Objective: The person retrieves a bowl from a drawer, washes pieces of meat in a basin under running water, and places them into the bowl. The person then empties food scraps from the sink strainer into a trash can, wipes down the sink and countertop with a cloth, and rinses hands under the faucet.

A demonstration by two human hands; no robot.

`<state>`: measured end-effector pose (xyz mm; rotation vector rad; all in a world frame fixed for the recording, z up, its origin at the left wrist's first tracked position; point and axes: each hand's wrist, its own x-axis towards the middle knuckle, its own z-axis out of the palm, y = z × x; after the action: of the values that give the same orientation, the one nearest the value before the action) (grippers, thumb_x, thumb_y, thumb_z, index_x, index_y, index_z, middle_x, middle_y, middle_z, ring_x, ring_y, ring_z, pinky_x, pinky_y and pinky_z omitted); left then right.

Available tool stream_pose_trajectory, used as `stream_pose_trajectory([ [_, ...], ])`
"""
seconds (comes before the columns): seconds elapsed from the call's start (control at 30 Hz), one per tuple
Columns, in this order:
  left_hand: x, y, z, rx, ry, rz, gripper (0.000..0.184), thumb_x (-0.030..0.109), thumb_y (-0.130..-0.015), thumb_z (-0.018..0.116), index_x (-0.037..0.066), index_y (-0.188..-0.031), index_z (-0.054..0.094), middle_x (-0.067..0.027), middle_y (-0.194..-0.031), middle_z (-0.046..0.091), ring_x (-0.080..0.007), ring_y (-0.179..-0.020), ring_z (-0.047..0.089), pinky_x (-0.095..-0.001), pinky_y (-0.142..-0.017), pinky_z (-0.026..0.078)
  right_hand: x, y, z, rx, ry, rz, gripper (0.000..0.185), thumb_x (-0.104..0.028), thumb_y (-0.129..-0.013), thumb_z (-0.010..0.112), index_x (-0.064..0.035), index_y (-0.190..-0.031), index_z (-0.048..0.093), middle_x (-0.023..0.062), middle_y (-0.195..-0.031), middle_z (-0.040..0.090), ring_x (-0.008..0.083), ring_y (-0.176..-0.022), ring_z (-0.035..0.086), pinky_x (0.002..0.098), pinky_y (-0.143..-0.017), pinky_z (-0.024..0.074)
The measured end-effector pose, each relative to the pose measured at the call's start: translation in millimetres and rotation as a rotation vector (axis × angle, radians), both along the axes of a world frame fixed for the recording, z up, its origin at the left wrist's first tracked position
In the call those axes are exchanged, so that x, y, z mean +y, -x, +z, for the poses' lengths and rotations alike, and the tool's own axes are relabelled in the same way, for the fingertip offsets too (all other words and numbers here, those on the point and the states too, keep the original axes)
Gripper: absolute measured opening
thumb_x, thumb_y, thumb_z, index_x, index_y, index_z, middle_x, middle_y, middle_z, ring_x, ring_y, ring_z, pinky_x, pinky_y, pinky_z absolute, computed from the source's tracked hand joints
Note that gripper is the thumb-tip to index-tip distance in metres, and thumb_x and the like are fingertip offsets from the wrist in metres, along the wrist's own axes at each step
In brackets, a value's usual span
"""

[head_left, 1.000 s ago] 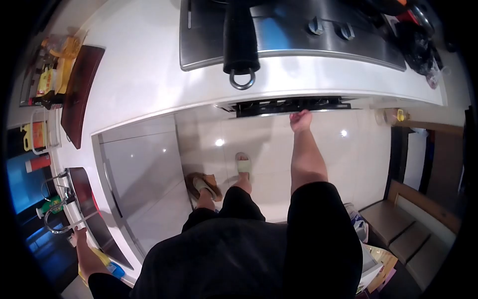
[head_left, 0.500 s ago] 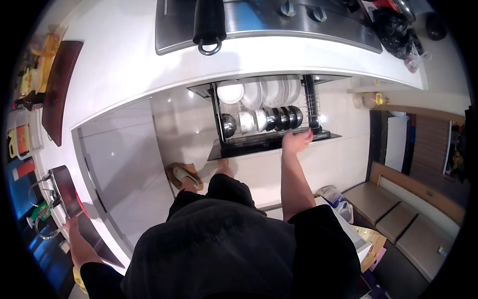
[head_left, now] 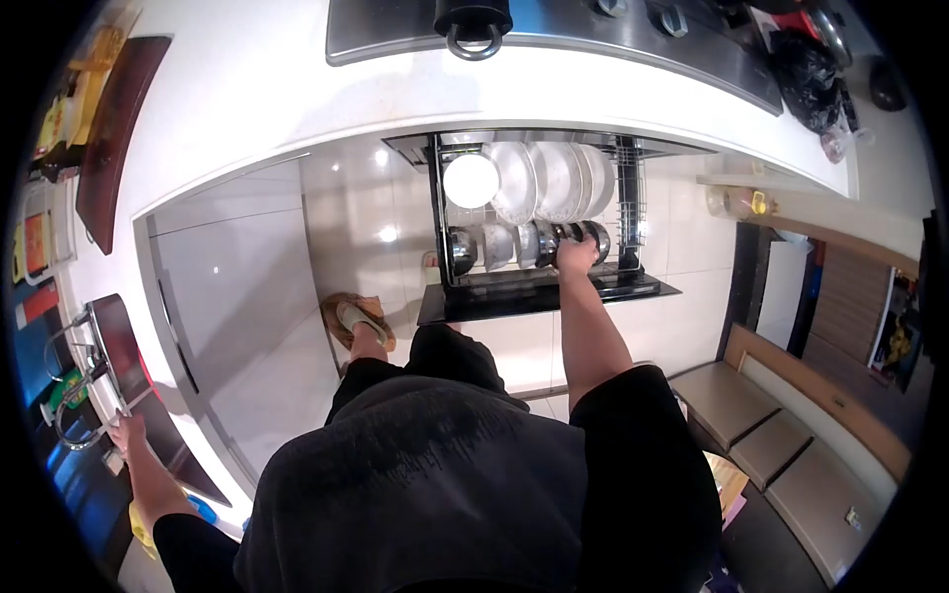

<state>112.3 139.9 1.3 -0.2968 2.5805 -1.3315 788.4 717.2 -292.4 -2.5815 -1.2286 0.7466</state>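
A pull-out dish rack (head_left: 457, 296) stands open below the counter. My right hand (head_left: 576, 257) reaches over its front rail, its fingers closed on a shiny dark bowl (head_left: 590, 233) in the front row. White bowls (head_left: 497, 247) and other dark bowls stand on edge in that row. Behind them are several upright plates (head_left: 557, 180) and a round white dish (head_left: 471, 182). At the far left, my left hand (head_left: 129, 435) is by the sink (head_left: 178, 450), near the faucet (head_left: 74, 385). Its fingers are small and partly hidden.
The steel stove (head_left: 563, 40) with a black-handled pan (head_left: 474, 25) is above the rack. A dark cutting board (head_left: 121, 143) is at the left on the white counter (head_left: 247, 99). A brown slipper (head_left: 341, 311) surrounds one foot. A beige bench (head_left: 781, 435) is at the lower right.
My right hand has moved from the rack's front rail inward to the dark bowls. My left hand has shifted slightly left and up along the sink. The view has shifted and the white drawer at lower right is no longer visible.
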Motion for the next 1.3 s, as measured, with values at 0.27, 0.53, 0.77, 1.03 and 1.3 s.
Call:
stream_pose_trajectory([
  [0.27, 48.8, -41.9, 14.2, 0.083, 0.071, -0.005, 0.069, 0.034, -0.068, 0.046, 0.036, -0.131, 0.020, -0.0027, -0.142, 0.000, -0.0267, -0.129, 0.009, -0.0618, -0.094, 0.013, 48.7, -11.3, 17.5, 0.054, 0.019, 0.124, 0.048, -0.014, -0.065, 0.057, 0.0036, -0.107, 0.045, 0.0254, -0.112, 0.041, 0.0347, -0.109, 0.040, 0.0392, -0.089, 0.0358],
  [0.53, 69.6, -52.7, 20.4, 0.177, 0.038, 0.022, 0.062, 0.037, -0.069, 0.045, 0.036, -0.129, 0.027, -0.0031, -0.142, 0.003, -0.0267, -0.129, 0.009, -0.0606, -0.094, 0.015, 73.6, -23.0, -8.4, -0.019, -0.063, 0.028, 0.050, -0.020, -0.067, 0.058, -0.0015, -0.111, 0.044, 0.0222, -0.112, 0.042, 0.0350, -0.105, 0.042, 0.0423, -0.088, 0.0358],
  [0.77, -0.7, 3.4, 0.6, 0.018, -0.099, 0.084, 0.063, 0.041, -0.067, 0.050, 0.035, -0.127, 0.031, -0.0037, -0.141, 0.008, -0.0312, -0.128, 0.009, -0.0559, -0.097, 0.016, 50.2, -19.1, 25.1, -0.359, -0.010, 0.094, 0.073, -0.031, -0.061, 0.066, -0.0078, -0.123, 0.034, 0.0141, -0.126, 0.034, 0.0314, -0.110, 0.042, 0.0431, -0.087, 0.0387],
  [1.03, 10.9, -5.7, 0.7, -0.268, -0.082, -0.033, 0.061, 0.046, -0.070, 0.046, 0.019, -0.125, 0.037, -0.0153, -0.130, 0.034, -0.0329, -0.123, 0.024, -0.0437, -0.099, 0.023, -63.5, -138.3, 4.8, 0.288, -0.006, -0.793, 0.048, -0.027, -0.072, 0.058, 0.0097, -0.100, 0.046, 0.0205, -0.106, 0.050, 0.0308, -0.085, 0.056, 0.0401, -0.072, 0.0470],
  [1.3, -16.9, -3.2, -26.4, -0.081, -0.429, 0.060, 0.072, 0.057, -0.067, 0.051, 0.015, -0.125, 0.039, -0.0156, -0.127, 0.037, -0.0329, -0.123, 0.024, -0.0415, -0.100, 0.024, -31.5, -11.7, 51.0, 1.351, 0.299, -0.699, 0.051, -0.043, -0.082, 0.027, -0.0103, -0.119, 0.042, 0.0114, -0.116, 0.047, 0.0302, -0.108, 0.044, 0.0541, -0.086, 0.0366],
])
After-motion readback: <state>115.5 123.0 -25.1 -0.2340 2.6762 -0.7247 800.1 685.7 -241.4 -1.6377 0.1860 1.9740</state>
